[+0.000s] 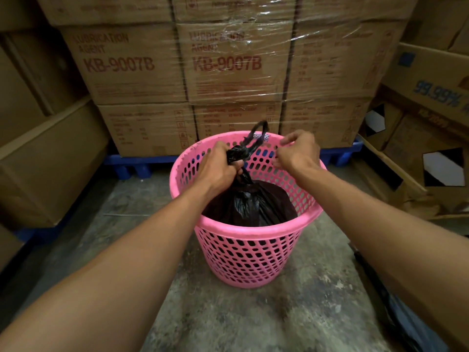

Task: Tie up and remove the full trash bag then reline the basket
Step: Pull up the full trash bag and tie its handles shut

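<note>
A pink perforated plastic basket [250, 255] stands on the concrete floor in the middle of the head view. Inside it sits a full black trash bag [250, 204], gathered at the top into a twisted neck with a loop end [255, 137] sticking up. My left hand [219, 165] is shut around that neck just above the basket's opening. My right hand [297, 149] hovers over the far right rim, fingers curled loosely and apart, holding nothing that I can see.
Stacked cardboard boxes [228, 72] wrapped in clear film stand on a blue pallet [132, 163] right behind the basket. More boxes [43, 153] crowd the left and right sides. Something dark lies on the floor at the lower right [406, 323].
</note>
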`<state>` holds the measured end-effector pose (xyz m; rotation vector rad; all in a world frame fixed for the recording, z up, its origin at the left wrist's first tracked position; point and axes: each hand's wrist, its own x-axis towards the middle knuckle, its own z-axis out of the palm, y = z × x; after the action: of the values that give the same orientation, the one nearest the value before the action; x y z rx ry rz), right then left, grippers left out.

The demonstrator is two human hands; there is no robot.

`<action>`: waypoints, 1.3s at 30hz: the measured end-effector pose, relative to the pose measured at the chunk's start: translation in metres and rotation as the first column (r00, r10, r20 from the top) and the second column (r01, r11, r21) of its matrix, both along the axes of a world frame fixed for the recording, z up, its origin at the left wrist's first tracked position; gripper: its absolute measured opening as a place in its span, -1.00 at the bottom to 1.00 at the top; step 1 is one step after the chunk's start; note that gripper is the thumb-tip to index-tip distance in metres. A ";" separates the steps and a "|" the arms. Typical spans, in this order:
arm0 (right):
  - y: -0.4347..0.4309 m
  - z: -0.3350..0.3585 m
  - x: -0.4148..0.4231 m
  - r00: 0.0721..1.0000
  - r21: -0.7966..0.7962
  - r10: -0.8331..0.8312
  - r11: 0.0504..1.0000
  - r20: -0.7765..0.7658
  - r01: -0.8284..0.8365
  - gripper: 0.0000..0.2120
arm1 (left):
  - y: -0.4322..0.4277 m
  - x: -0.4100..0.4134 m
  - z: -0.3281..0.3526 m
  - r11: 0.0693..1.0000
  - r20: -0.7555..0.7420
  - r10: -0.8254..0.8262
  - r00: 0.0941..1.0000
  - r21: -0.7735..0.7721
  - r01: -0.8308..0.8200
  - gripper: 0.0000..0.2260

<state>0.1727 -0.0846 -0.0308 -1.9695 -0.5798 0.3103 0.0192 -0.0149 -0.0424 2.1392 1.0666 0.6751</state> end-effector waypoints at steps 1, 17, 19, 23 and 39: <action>-0.002 -0.005 -0.003 0.997 -0.046 0.070 0.996 -0.019 -0.071 -0.82 | 0.002 0.001 -0.001 1.000 -0.007 -0.001 1.000 -0.001 0.001 -0.79; -0.001 -0.018 -0.041 0.863 -0.237 0.494 0.855 0.100 -0.462 -0.73 | -0.001 0.001 -0.001 0.974 -0.067 0.159 0.985 0.172 -0.146 -0.85; -0.002 -0.017 -0.040 0.863 -0.247 0.479 0.866 0.163 -0.434 -0.74 | -0.003 0.002 0.001 0.976 -0.129 0.118 0.985 0.196 -0.092 -0.94; -0.001 -0.018 -0.030 0.892 -0.209 0.401 0.909 0.210 -0.360 -0.76 | -0.003 -0.004 0.004 0.988 -0.244 -0.051 0.968 0.132 0.086 -0.94; -0.008 -0.015 -0.030 0.798 -0.293 0.515 0.851 0.313 -0.435 -0.69 | 0.007 -0.003 0.003 0.753 0.056 0.101 0.993 -0.656 -0.040 -0.97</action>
<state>0.1424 -0.0922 -0.0460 -2.0740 -1.3647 0.3052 0.0160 -0.0083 -0.0398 1.4471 1.1304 0.3409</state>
